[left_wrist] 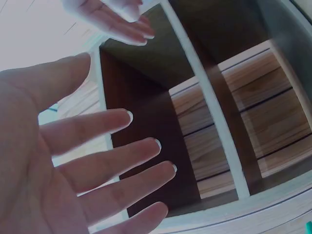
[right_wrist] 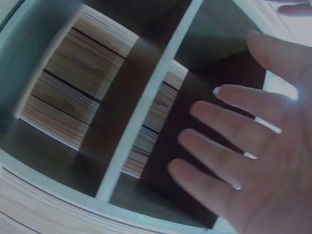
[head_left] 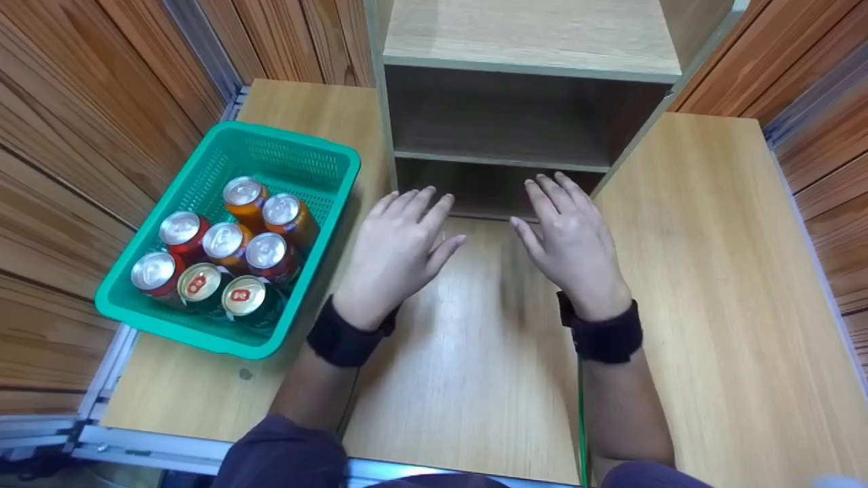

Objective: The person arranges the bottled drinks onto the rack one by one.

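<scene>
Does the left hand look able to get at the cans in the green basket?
Probably yes: the left hand hovers open and empty beside the green basket, the cans stand upright with tops exposed, and nothing lies between.

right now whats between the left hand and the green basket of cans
Nothing: in the head view only a narrow strip of bare wooden table separates the left hand from the green basket holding the cans.
</scene>
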`<action>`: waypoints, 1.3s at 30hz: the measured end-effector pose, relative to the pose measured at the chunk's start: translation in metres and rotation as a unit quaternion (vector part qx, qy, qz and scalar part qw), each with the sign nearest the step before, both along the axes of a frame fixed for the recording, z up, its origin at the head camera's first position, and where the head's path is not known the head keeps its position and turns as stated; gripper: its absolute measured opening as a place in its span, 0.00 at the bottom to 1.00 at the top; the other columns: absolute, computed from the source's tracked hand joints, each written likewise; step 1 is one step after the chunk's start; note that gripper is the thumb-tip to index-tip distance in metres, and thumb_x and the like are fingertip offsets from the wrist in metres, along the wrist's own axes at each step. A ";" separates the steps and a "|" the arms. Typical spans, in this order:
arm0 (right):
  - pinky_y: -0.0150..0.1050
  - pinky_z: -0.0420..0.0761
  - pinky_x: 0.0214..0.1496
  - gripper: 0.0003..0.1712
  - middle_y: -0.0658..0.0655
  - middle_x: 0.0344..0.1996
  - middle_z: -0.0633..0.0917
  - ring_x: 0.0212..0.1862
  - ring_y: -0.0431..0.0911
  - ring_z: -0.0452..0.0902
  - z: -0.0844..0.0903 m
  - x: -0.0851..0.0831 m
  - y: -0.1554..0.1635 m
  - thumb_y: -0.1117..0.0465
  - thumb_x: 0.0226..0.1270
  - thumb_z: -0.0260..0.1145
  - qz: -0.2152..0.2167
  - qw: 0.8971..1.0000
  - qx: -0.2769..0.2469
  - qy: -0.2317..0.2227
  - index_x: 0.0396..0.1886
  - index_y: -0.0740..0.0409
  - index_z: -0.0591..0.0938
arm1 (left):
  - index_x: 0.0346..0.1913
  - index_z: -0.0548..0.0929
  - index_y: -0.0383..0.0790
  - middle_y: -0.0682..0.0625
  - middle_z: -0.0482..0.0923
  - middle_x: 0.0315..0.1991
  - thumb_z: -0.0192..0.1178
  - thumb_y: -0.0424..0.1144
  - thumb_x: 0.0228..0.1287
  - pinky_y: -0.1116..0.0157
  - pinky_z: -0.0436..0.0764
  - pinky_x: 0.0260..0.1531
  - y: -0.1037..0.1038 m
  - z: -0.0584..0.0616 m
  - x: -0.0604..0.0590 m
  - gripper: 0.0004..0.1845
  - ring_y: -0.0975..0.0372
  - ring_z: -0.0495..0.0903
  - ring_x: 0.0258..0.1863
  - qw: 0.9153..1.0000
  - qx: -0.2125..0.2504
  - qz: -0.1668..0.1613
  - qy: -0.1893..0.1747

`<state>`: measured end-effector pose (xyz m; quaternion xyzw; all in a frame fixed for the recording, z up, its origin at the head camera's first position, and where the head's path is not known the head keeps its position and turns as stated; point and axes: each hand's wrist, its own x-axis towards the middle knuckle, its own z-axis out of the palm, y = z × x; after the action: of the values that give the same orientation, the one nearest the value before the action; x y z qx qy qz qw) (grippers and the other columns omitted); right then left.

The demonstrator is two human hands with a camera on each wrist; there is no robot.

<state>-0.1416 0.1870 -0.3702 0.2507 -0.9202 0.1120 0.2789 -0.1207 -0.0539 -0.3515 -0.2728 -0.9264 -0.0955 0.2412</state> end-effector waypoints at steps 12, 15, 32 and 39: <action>0.41 0.66 0.56 0.20 0.56 0.48 0.77 0.53 0.48 0.68 -0.023 -0.039 0.053 0.58 0.56 0.63 -0.034 0.961 -0.241 0.131 0.48 0.63 0.78 | 0.56 0.73 0.40 0.39 0.71 0.54 0.47 0.60 0.60 0.50 0.64 0.54 -0.063 0.035 -0.002 0.30 0.47 0.69 0.53 0.998 -0.006 0.058 -0.039; 0.39 0.61 0.60 0.28 0.55 0.58 0.69 0.60 0.44 0.61 -0.026 -0.050 0.066 0.57 0.56 0.62 -0.062 0.952 -0.279 0.111 0.56 0.63 0.71 | 0.59 0.71 0.42 0.38 0.68 0.56 0.47 0.60 0.60 0.48 0.63 0.54 -0.083 0.045 -0.005 0.31 0.46 0.67 0.55 0.994 -0.013 0.085 -0.072; 0.37 0.62 0.60 0.30 0.51 0.61 0.65 0.60 0.37 0.58 -0.038 -0.088 0.088 0.53 0.67 0.50 -0.095 0.903 -0.398 -0.130 0.67 0.43 0.52 | 0.66 0.60 0.41 0.37 0.63 0.60 0.42 0.63 0.60 0.38 0.59 0.49 -0.223 0.026 -0.049 0.37 0.42 0.62 0.57 0.930 0.034 0.147 -0.334; 0.40 0.64 0.59 0.26 0.54 0.59 0.68 0.59 0.38 0.60 -0.045 -0.093 0.101 0.53 0.67 0.49 -0.105 0.909 -0.377 -0.144 0.64 0.47 0.58 | 0.62 0.65 0.36 0.31 0.60 0.57 0.46 0.62 0.59 0.37 0.64 0.42 -0.244 -0.011 -0.023 0.37 0.40 0.62 0.51 0.910 0.018 0.165 -0.380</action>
<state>-0.2347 0.2877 -0.4148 0.0097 -0.8609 0.4552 0.2269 -0.1435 -0.2975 -0.3621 -0.0551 -0.9780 -0.1676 -0.1117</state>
